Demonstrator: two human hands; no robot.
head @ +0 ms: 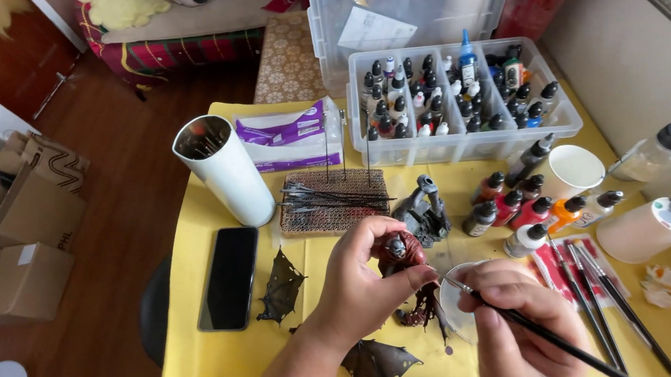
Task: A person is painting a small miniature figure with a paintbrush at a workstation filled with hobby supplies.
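The left hand [356,283] was clamped round a dark red winged-creature figurine [402,255] above the yellow tabletop [199,356]; the right hand [523,328], at three o'clock from it, pinched a thin paintbrush [542,331], its tip touching the figurine; a detached dark wing [281,287] lay at nine o'clock, a black phone [229,278] beyond it; paint bottles [532,210] stood at one o'clock.

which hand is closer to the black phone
Left. The left hand holds the red figure just right of the phone; the right hand, holding a brush, is farther right.
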